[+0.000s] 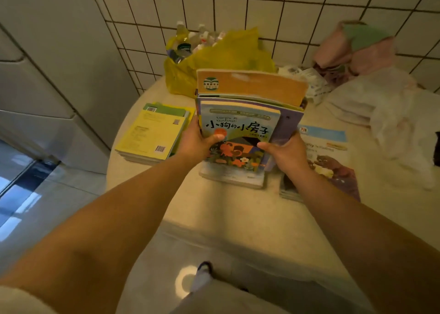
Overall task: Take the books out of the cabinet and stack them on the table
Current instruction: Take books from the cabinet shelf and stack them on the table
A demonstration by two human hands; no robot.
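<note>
I keep the tabletop (pixel 214 209) in view, with two book piles by my bundle of books (pixel 247 113), which I hold tilted over the middle pile (pixel 232 179). My left hand (pixel 197 144) and right hand (pixel 283 151) pinch its sides, thumbs on the cover, so I should lower it flat and square the edges before letting go.

I look down on a white wall (pixel 273 11) of square tiles with dark grout, rising behind a pale round table (pixel 214 209). A grey cabinet (pixel 47 63) stands left; daylight glares off the glossy floor (pixel 21 209).
</note>
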